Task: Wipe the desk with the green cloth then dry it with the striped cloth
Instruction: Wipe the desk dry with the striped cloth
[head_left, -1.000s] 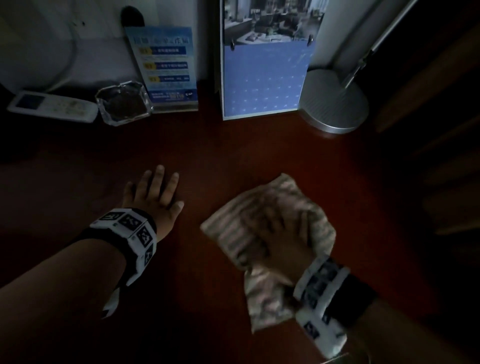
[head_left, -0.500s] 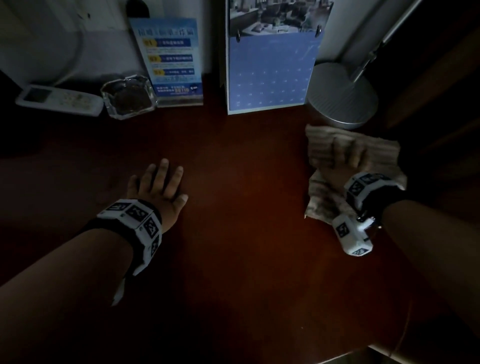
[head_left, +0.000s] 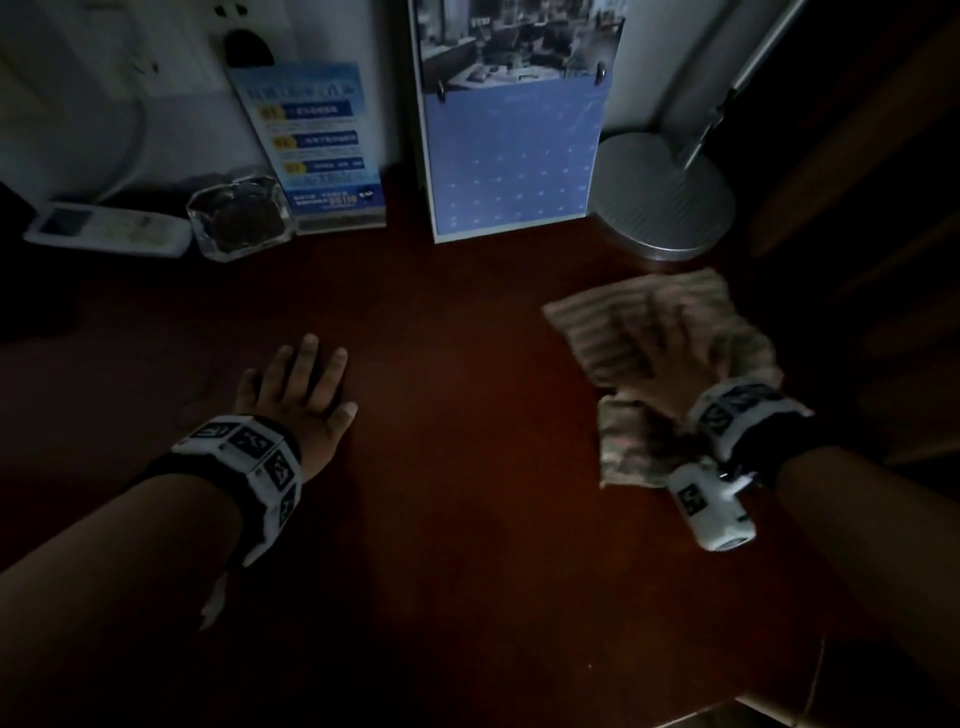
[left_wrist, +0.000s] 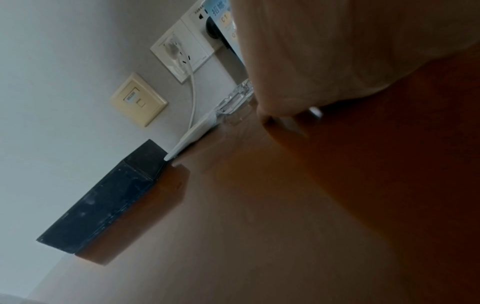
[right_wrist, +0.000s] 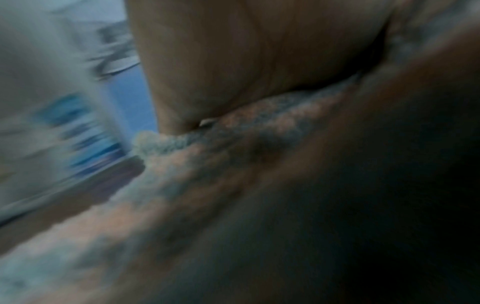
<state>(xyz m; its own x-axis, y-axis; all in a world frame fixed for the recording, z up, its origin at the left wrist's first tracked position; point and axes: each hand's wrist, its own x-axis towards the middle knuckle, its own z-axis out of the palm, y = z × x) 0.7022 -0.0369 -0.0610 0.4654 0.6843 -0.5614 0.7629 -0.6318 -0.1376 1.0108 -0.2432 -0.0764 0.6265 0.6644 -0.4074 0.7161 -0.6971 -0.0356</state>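
The striped cloth (head_left: 602, 332) lies crumpled on the dark red desk (head_left: 467, 467) at the right, just in front of the lamp base. My right hand (head_left: 660, 353) lies flat on top of it with the fingers spread, pressing it down; the right wrist view shows the palm on the striped cloth (right_wrist: 233, 148), blurred by motion. My left hand (head_left: 301, 384) rests flat on the bare desk at the left, fingers straight, holding nothing. The left wrist view shows the left hand (left_wrist: 324, 51) on the wood. No green cloth is in view.
Along the back wall stand a white remote (head_left: 109, 228), a glass ashtray (head_left: 241, 215), a blue leaflet stand (head_left: 317, 145), a blue calendar (head_left: 514, 150) and a round grey lamp base (head_left: 665, 195). A black box (left_wrist: 103, 199) sits at the desk's far left.
My right hand swept the striped cloth from the middle of the desk to the far right by the lamp base, then back a little toward the left. The left hand stayed put.
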